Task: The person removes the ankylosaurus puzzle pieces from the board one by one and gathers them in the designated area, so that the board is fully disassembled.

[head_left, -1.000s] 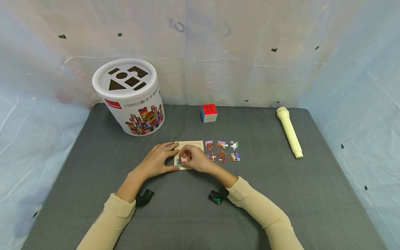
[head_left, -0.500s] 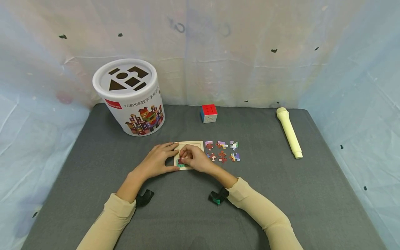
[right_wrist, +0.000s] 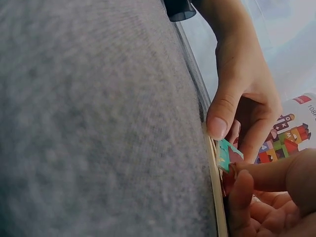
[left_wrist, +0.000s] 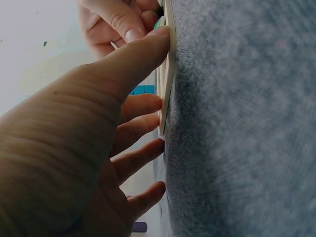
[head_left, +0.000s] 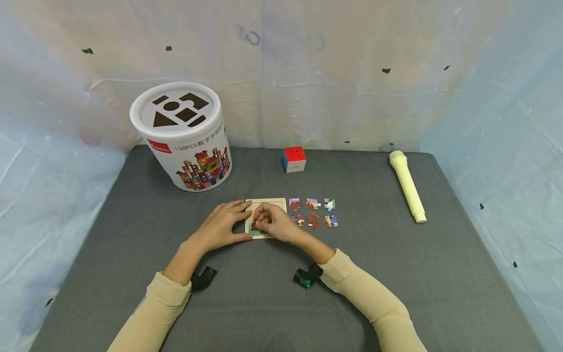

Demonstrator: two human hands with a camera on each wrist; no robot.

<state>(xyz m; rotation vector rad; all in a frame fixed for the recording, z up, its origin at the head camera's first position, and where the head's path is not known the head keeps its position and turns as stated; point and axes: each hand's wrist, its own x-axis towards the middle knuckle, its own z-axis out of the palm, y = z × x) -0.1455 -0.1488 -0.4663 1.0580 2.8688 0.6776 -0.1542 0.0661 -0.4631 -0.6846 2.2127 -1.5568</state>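
Observation:
A small wooden puzzle tray [head_left: 274,201] lies on the grey cloth, in the middle of the head view. My left hand [head_left: 223,223] rests against its left side, thumb at the near corner and fingers spread along the edge. Over the tray, the right hand [head_left: 278,224] pinches a small puzzle piece between thumb and forefinger; the fingers hide most of it. Green and dark red printed puzzle parts [right_wrist: 225,155] show beside those fingertips in the right wrist view. Whether the pinched piece is fully seated cannot be seen.
Several loose puzzle pieces [head_left: 313,219] lie in two rows right of the tray. A cube puzzle [head_left: 294,160] sits behind it. A large white block bucket [head_left: 184,142] stands at back left, and a pale yellow toy microphone [head_left: 408,187] lies at right.
The right fingertips have shifted and turned slightly over the tray's near left corner. A pale patch by them is now hidden, and more green shows. The left hand stays in place.

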